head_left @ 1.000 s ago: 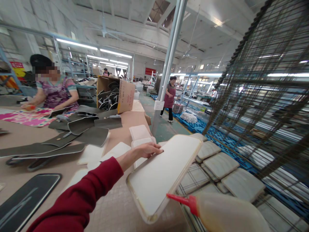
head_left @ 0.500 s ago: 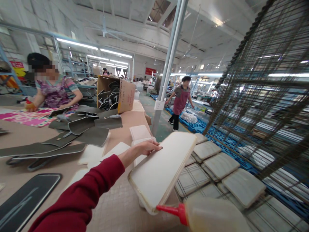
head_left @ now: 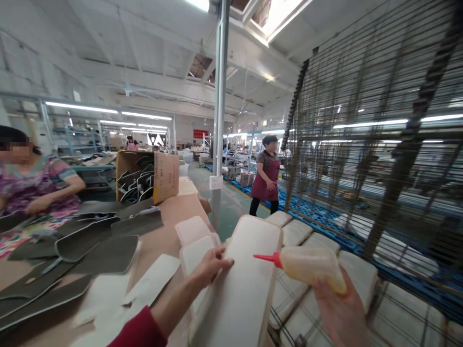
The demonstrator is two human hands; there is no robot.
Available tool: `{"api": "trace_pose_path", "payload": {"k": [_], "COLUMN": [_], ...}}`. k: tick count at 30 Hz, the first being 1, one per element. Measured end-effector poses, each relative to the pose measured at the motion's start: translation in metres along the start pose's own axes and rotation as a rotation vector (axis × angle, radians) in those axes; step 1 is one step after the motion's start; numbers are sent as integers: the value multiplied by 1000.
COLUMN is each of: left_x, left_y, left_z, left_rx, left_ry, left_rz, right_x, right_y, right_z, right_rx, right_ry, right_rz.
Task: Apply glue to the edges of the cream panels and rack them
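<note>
My left hand (head_left: 213,266) grips the left edge of a long white panel (head_left: 249,270) with rounded corners and a yellowish rim. The thumb lies on its face and the other fingers are partly hidden. In my right hand (head_left: 338,301) is a clear squeeze bottle (head_left: 309,265) of yellowish glue-like liquid, lying almost level. Its red nozzle points left over the panel's right part; whether the tip touches, I cannot tell. Smaller white pieces (head_left: 197,250) lie behind my left hand on the brown table (head_left: 177,212).
Dark grey cut pieces (head_left: 112,255) with pale edges spread over the table's left, near a cardboard box (head_left: 166,178). Similar white panels rest on a wire rack (head_left: 289,291) at right. Upright wire racks (head_left: 343,144) stand beyond. One co-worker (head_left: 39,183) sits left; another (head_left: 267,176) stands ahead.
The bottle has risen from the panel's near corner to its upper right, bringing my right hand into view. The panel stands more upright. The view has turned right, and the aproned person ahead has moved.
</note>
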State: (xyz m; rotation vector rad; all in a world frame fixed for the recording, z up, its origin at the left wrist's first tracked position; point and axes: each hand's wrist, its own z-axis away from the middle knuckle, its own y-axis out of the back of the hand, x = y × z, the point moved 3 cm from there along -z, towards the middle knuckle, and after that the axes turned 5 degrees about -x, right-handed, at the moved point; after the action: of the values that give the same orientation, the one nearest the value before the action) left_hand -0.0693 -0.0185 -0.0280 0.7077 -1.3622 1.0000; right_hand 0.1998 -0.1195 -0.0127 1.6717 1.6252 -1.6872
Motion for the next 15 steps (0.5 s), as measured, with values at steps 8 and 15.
{"api": "trace_pose_path", "payload": {"k": [8, 15], "left_x": [18, 22], "left_y": [-20, -39], "left_z": [11, 10], "left_rx": [-198, -250], "left_ry": [44, 91], "left_rz": [120, 127], "right_x": [-16, 1], "right_y": [18, 32], "right_z": [-4, 22], "right_rx": [13, 20], "right_ry": [96, 64], "right_rz": [110, 99]}}
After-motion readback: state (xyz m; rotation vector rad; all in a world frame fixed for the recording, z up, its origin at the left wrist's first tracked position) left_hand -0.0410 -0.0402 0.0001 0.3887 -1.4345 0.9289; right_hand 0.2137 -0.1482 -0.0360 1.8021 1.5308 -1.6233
